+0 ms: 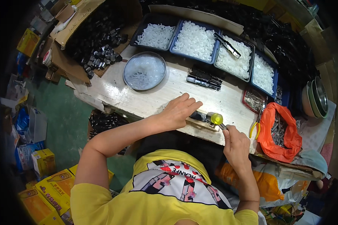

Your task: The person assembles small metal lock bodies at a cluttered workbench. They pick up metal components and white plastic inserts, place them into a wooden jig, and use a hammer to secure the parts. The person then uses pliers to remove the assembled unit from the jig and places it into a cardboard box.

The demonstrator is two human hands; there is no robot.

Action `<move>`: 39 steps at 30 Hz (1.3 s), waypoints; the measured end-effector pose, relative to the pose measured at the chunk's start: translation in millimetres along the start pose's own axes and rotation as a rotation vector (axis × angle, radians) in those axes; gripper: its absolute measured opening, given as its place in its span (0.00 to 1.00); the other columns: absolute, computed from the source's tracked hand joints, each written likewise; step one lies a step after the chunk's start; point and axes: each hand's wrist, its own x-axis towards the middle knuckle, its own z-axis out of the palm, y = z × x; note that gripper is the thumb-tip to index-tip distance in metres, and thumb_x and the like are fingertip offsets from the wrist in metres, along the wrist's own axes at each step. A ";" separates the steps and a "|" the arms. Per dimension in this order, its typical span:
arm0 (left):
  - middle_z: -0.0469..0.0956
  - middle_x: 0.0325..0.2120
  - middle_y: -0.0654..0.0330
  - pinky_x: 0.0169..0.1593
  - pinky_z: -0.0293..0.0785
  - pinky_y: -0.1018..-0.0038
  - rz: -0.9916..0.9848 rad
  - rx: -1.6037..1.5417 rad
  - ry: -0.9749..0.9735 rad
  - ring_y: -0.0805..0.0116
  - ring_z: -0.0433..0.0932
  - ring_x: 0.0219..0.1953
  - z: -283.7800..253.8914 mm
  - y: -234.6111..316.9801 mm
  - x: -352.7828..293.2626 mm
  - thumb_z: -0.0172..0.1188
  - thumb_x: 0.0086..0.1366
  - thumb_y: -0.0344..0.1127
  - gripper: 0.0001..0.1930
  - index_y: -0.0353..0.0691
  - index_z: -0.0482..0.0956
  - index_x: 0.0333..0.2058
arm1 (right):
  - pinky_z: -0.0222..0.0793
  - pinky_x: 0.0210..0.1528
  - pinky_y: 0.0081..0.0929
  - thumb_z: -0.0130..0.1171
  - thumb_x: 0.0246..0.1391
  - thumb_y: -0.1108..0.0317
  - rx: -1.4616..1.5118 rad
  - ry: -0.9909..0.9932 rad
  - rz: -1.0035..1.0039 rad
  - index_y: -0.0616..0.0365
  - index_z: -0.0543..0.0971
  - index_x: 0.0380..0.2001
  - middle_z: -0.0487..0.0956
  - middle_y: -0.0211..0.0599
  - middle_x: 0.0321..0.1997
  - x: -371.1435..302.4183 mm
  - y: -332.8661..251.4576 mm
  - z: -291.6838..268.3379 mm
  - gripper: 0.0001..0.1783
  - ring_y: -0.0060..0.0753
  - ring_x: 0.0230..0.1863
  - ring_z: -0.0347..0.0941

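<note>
Assembly step in hand, frame centre: left hand (180, 109) pressing a black part (198, 116) flat on the workbench (139, 101), right hand (236, 144) closed around a yellow-handled tool (216, 119) at its end; next move, by judgement, needs steady alignment.

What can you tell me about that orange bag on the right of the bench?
The orange bag looks like thin, crinkled plastic, slumped open at the bench's right end. Its mouth gapes upward, showing a heap of small grey metal parts. Yellow-handled pliers lie against its left side. Neither hand touches it.
</note>
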 end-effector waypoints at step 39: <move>0.71 0.37 0.58 0.47 0.56 0.65 0.046 -0.036 0.143 0.61 0.68 0.44 33.1 28.8 4.3 0.63 0.44 0.29 0.22 0.38 0.73 0.41 | 0.60 0.36 0.39 0.52 0.50 0.68 -0.187 0.132 0.330 0.57 0.73 0.28 0.71 0.40 0.22 2.1 55.8 47.6 0.05 0.42 0.28 0.68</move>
